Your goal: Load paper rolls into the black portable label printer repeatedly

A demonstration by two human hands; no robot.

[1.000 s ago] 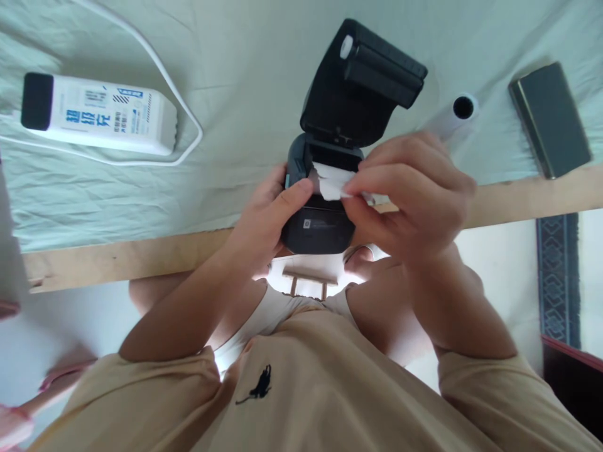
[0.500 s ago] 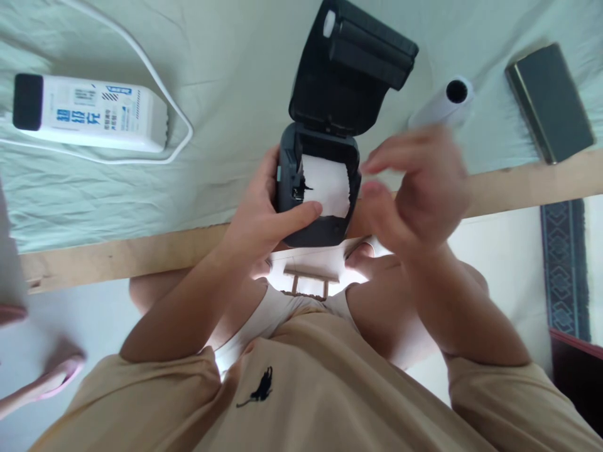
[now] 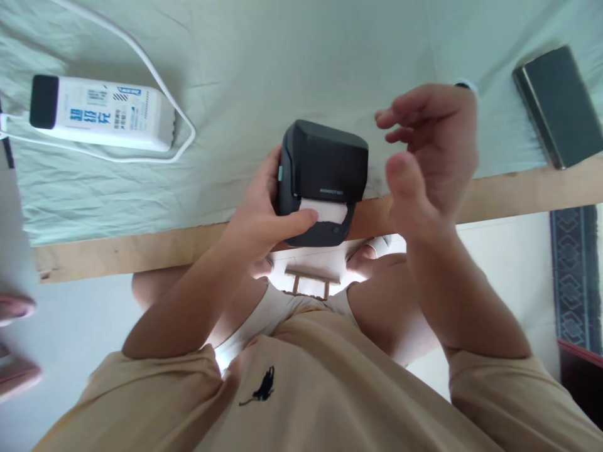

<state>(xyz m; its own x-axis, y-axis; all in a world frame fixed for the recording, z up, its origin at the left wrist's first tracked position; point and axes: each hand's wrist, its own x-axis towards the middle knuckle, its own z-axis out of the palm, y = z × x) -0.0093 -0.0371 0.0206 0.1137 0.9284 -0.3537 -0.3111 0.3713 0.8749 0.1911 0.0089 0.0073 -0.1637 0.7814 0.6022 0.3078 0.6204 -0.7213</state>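
My left hand (image 3: 264, 216) grips a dark label printer (image 3: 330, 157) by its left side, at the wooden edge of the bed. The printer's lid is down. White paper (image 3: 330, 211) sticks out below the lid, and my left thumb presses on its left end. My right hand (image 3: 431, 154) is raised to the right of the printer, fingers apart, holding nothing and not touching the printer. Behind the right hand, most of a white roll seen at the bed's right is hidden; only its dark-tipped top (image 3: 466, 86) shows.
On the pale green sheet (image 3: 226, 75), a white power bank (image 3: 113, 116) with a white cable lies at left. A dark flat box (image 3: 560, 103) lies at right. The wooden bed edge (image 3: 141, 251) runs across. Another person's feet in pink slippers (image 3: 16, 307) show at lower left.
The printer's lid has swung from open to closed over the paper roll. My right hand has moved slightly up and right, and its fingers have spread. My left hand keeps its hold.
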